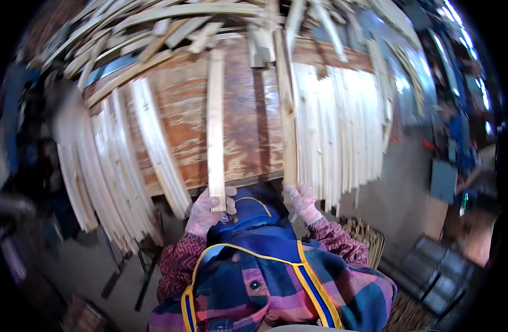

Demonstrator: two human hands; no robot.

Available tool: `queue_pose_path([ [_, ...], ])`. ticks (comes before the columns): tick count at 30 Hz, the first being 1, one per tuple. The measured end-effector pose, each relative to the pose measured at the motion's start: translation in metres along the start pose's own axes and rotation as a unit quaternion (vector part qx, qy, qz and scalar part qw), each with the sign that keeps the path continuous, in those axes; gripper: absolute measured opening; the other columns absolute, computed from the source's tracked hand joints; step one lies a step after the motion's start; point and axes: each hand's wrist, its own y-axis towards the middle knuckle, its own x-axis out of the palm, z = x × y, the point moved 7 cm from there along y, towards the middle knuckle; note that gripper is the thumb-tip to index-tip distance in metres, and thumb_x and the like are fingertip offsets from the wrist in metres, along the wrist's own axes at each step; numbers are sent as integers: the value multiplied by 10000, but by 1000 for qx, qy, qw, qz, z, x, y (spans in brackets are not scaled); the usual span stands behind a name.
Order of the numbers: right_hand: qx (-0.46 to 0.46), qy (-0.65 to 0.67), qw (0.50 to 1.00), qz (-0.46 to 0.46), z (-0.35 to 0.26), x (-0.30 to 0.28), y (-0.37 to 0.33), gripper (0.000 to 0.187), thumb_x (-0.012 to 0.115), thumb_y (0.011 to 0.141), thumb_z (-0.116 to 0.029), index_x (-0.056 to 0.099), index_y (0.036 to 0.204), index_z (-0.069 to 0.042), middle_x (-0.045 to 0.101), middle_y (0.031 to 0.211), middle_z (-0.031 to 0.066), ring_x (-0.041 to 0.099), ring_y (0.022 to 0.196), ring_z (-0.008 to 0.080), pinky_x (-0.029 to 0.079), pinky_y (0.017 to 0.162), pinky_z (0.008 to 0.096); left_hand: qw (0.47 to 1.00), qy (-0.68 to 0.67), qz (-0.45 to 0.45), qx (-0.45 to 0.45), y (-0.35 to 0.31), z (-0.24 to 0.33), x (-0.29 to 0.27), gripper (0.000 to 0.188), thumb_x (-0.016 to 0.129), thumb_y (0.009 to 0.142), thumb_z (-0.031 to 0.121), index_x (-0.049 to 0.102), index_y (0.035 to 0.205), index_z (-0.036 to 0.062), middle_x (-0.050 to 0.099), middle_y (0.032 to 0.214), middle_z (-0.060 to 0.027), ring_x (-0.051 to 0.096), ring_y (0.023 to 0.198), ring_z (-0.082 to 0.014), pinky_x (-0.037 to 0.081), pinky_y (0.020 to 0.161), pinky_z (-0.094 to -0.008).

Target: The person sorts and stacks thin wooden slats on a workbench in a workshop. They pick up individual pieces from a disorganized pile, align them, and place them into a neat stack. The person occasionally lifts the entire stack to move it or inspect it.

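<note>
My left hand [208,210], in a pale pinkish work glove, is closed round the near end of a light wooden strip [215,122]. That strip points away from me over the brown plywood tabletop [179,119]. In my right hand [302,203], gloved likewise, is the near end of a second, darker-edged wooden strip [287,105]. Its length runs along the left side of a row of pale strips [337,127] lying close together. Both hands are at the table's near edge, in front of my blue apron [248,207].
More pale strips [107,166] lie at the table's left, their near ends overhanging it. A loose heap of wooden pieces [182,25] covers the far side. Bundled sticks [364,238] stand at my right, and dark crates [439,271] sit on the floor further right.
</note>
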Motion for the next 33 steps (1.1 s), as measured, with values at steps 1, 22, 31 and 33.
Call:
queue_pose_path([
  [1,67,42,997,24,33,-10,11,450,646,901,-452,674,1109,-54,690,838,168,675,807,345,523,710,460,999,-40,24,-22,2,-3,4,586,687,881,325,515,1289,-57,682,965,-221,701,812,-303,597,727,-408],
  [22,-61,-200,966,155,-122,-102,346,710,574,883,-566,431,1459,-178,447,1462,149,567,1226,327,499,956,466,994,-96,35,47,21,57,-3,857,633,847,624,465,1363,-39,628,1134,-243,690,863,-268,604,632,-326],
  [31,68,-283,949,124,-172,-69,453,878,710,712,-631,521,1285,6,624,1242,237,612,1168,367,488,985,441,984,30,171,49,13,54,-31,448,685,900,218,578,1244,-47,683,1072,-147,690,846,-199,583,740,-307],
  [33,66,-226,968,92,-166,-59,463,804,722,718,-538,525,1273,9,621,1244,246,621,1155,356,492,983,429,926,221,278,130,-2,52,-46,456,709,875,227,605,1252,-8,662,1136,-109,642,1026,-200,523,890,-331],
])
